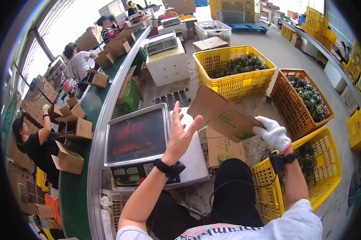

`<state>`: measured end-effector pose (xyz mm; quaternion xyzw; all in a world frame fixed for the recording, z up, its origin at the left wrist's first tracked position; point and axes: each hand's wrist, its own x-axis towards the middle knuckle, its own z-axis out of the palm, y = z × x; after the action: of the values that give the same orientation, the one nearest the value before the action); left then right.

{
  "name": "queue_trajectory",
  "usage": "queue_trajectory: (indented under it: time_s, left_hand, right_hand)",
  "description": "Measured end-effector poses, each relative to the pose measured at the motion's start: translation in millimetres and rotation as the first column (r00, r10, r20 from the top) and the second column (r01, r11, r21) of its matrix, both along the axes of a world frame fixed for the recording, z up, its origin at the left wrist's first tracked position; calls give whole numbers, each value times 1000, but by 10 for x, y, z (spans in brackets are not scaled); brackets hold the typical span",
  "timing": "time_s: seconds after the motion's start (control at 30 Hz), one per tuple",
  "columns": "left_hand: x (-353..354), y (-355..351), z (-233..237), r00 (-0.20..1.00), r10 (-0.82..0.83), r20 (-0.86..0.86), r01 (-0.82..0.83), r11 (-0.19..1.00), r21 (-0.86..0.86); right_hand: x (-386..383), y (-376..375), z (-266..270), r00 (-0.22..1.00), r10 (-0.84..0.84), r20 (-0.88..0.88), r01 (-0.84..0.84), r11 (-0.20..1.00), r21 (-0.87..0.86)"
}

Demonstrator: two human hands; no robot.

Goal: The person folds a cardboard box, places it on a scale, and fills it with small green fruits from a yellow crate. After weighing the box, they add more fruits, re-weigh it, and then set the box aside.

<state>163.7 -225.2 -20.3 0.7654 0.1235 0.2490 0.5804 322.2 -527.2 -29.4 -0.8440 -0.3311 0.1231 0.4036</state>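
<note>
My right hand (273,134), in a white knitted glove, grips the lower right edge of a brown cardboard box (222,114) with green print, held tilted in the air. Bare and raised, my left hand (183,130) has its fingers apart and holds nothing. It is above the near right edge of a weighing scale (138,136), whose dark metal platform carries red markings. A white foam block (194,158) lies under and beside the scale. Below the held box, another piece of brown cardboard (225,151) rests near my knee.
Yellow crates (234,82) and an orange-brown crate (304,104) hold dark green, leafy-looking contents. Another yellow crate (328,156) stands by my right arm. A green conveyor belt (74,192) with a metal rail (94,168) runs along my left. Co-workers (40,144) handle open boxes beyond it.
</note>
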Motion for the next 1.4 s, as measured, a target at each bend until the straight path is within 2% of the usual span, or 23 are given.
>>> queue_trajectory:
  time_s: [0.07,0.1,0.13,0.2,0.3,0.47,0.53,0.6,0.67,0.7,0.73,0.77,0.83,0.87,0.9,0.93,1.0,1.07,1.13,1.17,1.2,1.3,1.4]
  left_hand:
    - [148,-19,-68,982,159,102,-183,937,299]
    - [116,-129,-13,975,159,155,-186,966,182]
    - [75,-217,24,977,108,185,-88,990,-111]
    - [-52,-289,55,993,69,98,-40,961,-275]
    - [-180,-381,-146,978,151,145,-92,932,-351]
    - [-381,-344,-338,968,212,130,-175,952,-251]
    - [-442,-355,-343,962,196,190,-139,951,-275]
    - [-496,-338,-359,973,174,149,-122,945,-303]
    - [-523,-364,-478,981,12,194,23,984,-174]
    - [-587,-434,-328,985,-97,144,91,995,44]
    - [-609,-510,-341,976,-118,185,69,965,254]
    - [-647,-540,-282,980,-128,150,57,911,408]
    - [-704,-573,-124,982,-145,121,54,830,555]
    - [-725,-587,-56,991,-115,68,58,829,557]
    - [-732,-595,-29,996,-85,17,61,828,557]
    - [-692,-587,-84,995,-23,98,-30,860,510]
    - [-555,-500,-292,956,95,276,-206,888,410]
    - [-519,-358,-481,943,217,253,-250,962,108]
    - [-515,-231,-313,954,206,219,-244,956,164]
    - [-461,-65,-438,948,197,248,-246,952,183]
    - [-444,5,-450,956,129,265,-107,990,-96]
    - [-372,62,-423,970,117,215,-93,989,-119]
    - [-290,13,-340,981,76,179,-63,995,-78]
  right_hand:
    - [-289,-109,569,993,29,-115,-36,997,-65]
    - [-330,-160,629,980,199,22,-199,980,-30]
    - [-404,-165,696,974,221,-55,-222,974,-32]
    - [-532,-104,750,949,203,-240,-196,979,51]
    - [-520,-37,537,977,214,12,-214,973,89]
    - [-429,155,401,968,153,-199,-152,988,19]
    - [-323,189,333,956,240,171,-248,968,28]
    - [-455,368,637,996,71,-50,-72,997,-13]
    - [-251,406,332,973,-2,230,-12,998,61]
    - [-3,375,139,850,123,513,-136,991,-11]
    - [-77,483,328,848,117,517,-130,991,-12]
    - [-259,668,646,950,77,301,-81,997,0]
    - [79,710,415,793,208,572,-249,969,-7]
    - [37,819,569,787,270,555,-268,960,-86]
    - [-80,902,715,948,199,249,-208,978,11]
    - [-285,1017,1002,989,121,-87,-113,990,87]
    - [30,1009,643,928,300,221,-295,954,-54]
    - [-101,953,663,780,277,561,-317,948,-26]
    - [-314,946,852,983,178,-52,-169,976,135]
    - [-390,880,807,961,231,-151,-188,948,256]
    - [-441,805,737,923,305,-235,-202,903,379]
    - [-414,575,566,768,393,506,-543,819,187]
    - [-217,485,485,753,438,491,-559,819,128]
